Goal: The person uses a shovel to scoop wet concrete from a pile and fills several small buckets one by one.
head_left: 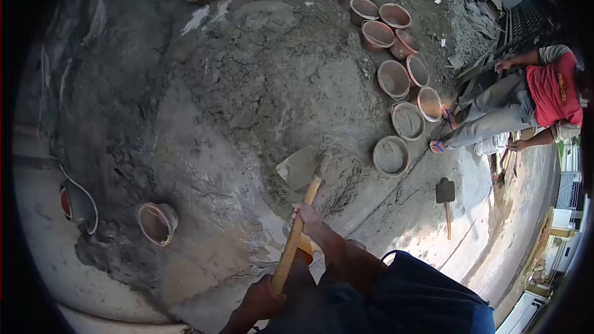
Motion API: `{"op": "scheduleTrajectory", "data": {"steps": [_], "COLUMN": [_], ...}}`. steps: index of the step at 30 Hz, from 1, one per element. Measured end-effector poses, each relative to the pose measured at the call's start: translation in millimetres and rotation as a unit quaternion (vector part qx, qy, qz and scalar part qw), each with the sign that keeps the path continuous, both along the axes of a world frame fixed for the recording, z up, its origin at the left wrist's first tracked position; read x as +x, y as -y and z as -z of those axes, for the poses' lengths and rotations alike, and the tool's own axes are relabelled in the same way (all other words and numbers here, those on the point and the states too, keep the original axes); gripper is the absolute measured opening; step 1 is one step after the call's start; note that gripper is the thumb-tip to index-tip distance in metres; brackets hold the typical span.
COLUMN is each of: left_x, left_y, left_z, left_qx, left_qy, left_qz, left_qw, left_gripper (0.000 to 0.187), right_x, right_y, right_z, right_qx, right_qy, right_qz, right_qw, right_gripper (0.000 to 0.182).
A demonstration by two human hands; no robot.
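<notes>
A hoe with a pale wooden handle [288, 260] slants across the lower middle, its flat grey blade [298, 168] against the wet mortar [272, 74]. My right hand [311, 219] is closed round the handle partway up. Lower down, near the handle's end, my left hand [263, 297] is wrapped round it too. Right of the blade stands a bucket filled with mortar [391, 156], with another filled bucket [408, 121] just behind it. Part of the blade's edge is hidden in the mortar.
Several more buckets [393, 79] curve along the mortar's far right side. One bucket [157, 222] stands at lower left. A person in a red shirt [554, 89] stands at the right. A shovel [445, 192] lies on the pavement near that person.
</notes>
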State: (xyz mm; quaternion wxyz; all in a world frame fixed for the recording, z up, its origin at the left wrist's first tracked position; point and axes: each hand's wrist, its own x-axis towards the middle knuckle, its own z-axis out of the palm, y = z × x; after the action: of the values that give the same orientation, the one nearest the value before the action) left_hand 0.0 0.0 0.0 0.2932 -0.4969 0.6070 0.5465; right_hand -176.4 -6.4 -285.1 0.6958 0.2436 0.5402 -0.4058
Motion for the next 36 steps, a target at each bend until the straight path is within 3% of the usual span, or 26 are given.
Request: {"op": "scheduleTrajectory", "data": {"steps": [2,3,4,5,6,7,9,11,12,14,15,17,20,21,23,25,26,29,30,31,32,34,36], "left_x": [-7,46,59,67,67,71,92,127,155,202,205,204,217,225,242,260,274,314,310,335,329,338,344], "left_y": [-1,4,0,2,9,23,45,60,66,70,70,74,61,59,45,29,22,3,10,21,37,68,98], "left_z": [20,-16,6,27,36,41,73,113,139,174,166,137,126,125,127,118,116,115,95,127,112,118,139], "left_qx": [-0.04,-0.079,-0.116,-0.152,-0.138,-0.129,-0.109,-0.133,-0.133,-0.147,-0.142,-0.078,-0.042,-0.042,-0.037,-0.057,-0.061,-0.096,-0.088,-0.109,-0.179,-0.272,-0.397], "left_qy": [0.018,0.064,0.055,0.041,0.061,0.088,0.136,0.169,0.17,0.168,0.167,0.166,0.15,0.154,0.134,0.143,0.146,0.146,0.141,0.14,0.172,0.131,0.089], "left_qz": [-0.095,-0.094,-0.109,-0.125,-0.141,-0.157,-0.176,-0.151,-0.135,-0.135,-0.118,-0.266,-0.302,-0.305,-0.3,-0.297,-0.27,-0.3,-0.302,-0.289,-0.232,-0.155,-0.206], "left_qw": [0.994,0.99,0.986,0.98,0.978,0.975,0.969,0.965,0.967,0.965,0.969,0.946,0.94,0.939,0.944,0.942,0.95,0.938,0.939,0.941,0.941,0.941,0.89], "left_gripper": [0.045,0.045,0.045,0.044,0.046,0.047,0.047,0.048,0.048,0.039,0.039,0.027,0.018,0.018,0.018,0.019,0.019,0.028,0.037,0.049,0.055,0.047,0.032], "right_x": [14,89,88,81,63,57,41,-6,-37,-94,-120,-161,-156,-150,-125,-90,-78,-54,-48,-42,-47,-59,-84], "right_y": [12,36,34,29,31,25,15,-1,-19,-82,-117,-210,-326,-371,-426,-425,-423,-408,-391,-365,-347,-302,-259], "right_z": [2,-45,-61,-78,-115,-103,-80,-94,-89,-60,-86,-85,-136,-130,-133,-154,-152,-143,-147,-154,-149,-141,-138], "right_qx": [0.035,-0.003,-0.093,-0.175,-0.293,-0.292,-0.48,-0.339,-0.34,-0.242,-0.163,0.003,0.223,0.217,0.276,0.305,0.309,0.221,0.176,0.138,0.112,0.078,0.029], "right_qy": [-0.057,-0.01,-0.053,-0.101,-0.273,-0.278,-0.432,-0.296,-0.262,-0.364,-0.437,-0.491,-0.458,-0.417,-0.365,-0.338,-0.325,-0.279,-0.274,-0.273,-0.277,-0.289,-0.32], "right_qz": [-0.076,-0.076,-0.243,-0.402,-0.559,-0.556,-0.474,-0.417,-0.307,-0.157,-0.11,0.025,0.178,0.223,0.211,0.13,0.069,-0.129,-0.195,-0.275,-0.327,-0.402,-0.376], "right_qw": [0.995,0.997,0.964,0.893,0.727,0.727,0.599,0.789,0.849,0.886,0.878,0.871,0.842,0.854,0.863,0.881,0.891,0.926,0.925,0.911,0.896,0.866,0.869], "right_gripper": [0.028,0.028,0.026,0.024,0.021,0.021,0.031,0.028,0.026,0.021,0.017,0.015,0.005,0.003,0.008,0.005,0.015,0.027,0.028,0.027,0.026,0.021,0.016]}}
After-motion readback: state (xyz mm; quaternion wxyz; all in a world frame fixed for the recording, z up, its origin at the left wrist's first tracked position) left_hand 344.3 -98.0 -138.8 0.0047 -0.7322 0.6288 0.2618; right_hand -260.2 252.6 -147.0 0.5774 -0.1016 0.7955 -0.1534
